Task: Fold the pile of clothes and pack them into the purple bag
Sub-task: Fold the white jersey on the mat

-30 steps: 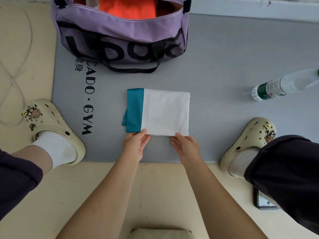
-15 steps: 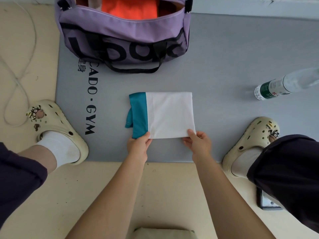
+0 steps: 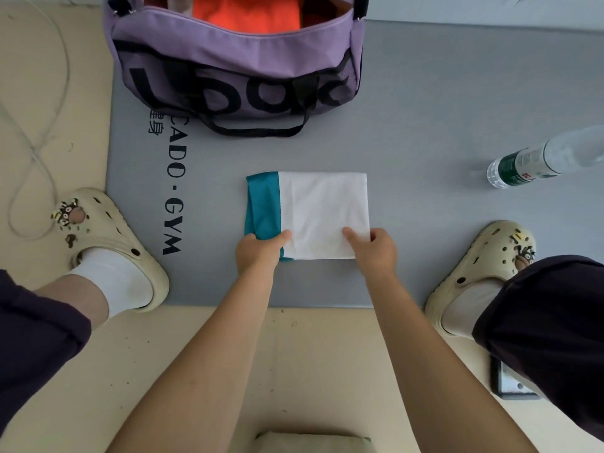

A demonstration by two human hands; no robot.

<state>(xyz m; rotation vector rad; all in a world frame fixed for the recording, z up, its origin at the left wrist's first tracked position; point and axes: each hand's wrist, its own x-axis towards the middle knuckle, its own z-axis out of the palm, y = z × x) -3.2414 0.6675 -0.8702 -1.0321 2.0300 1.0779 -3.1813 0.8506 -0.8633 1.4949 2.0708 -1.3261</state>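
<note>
A folded white and teal garment (image 3: 313, 214) lies flat in the middle of the grey mat (image 3: 457, 93), already brought down to a compact rectangle with the teal band along its left side. The person's left hand (image 3: 260, 253) pinches the near left corner, thumb on top of the cloth at the seam between teal and white and fingers tucked beneath, while the right hand (image 3: 376, 253) grips the near right corner the same way, thumb pressed on the white panel. Both holds are narrow pinches on the garment's near edge, which looks slightly raised off the mat. Beyond it, at the far end of the mat, stands the purple bag (image 3: 235, 60) with its top unzipped, and an orange piece of clothing (image 3: 245, 13) shows inside, so at least one item seems to be packed already. No loose pile shows on the mat, though a pale folded edge (image 3: 313, 443) at the bottom of the view cannot be identified. Judging from this, the folding of this piece is done or nearly so, and what remains is to lift it and lay it in the bag. A water bottle (image 3: 539, 158) lies well apart to the right, and the person's pale clogs (image 3: 111, 243) flank the mat.
</note>
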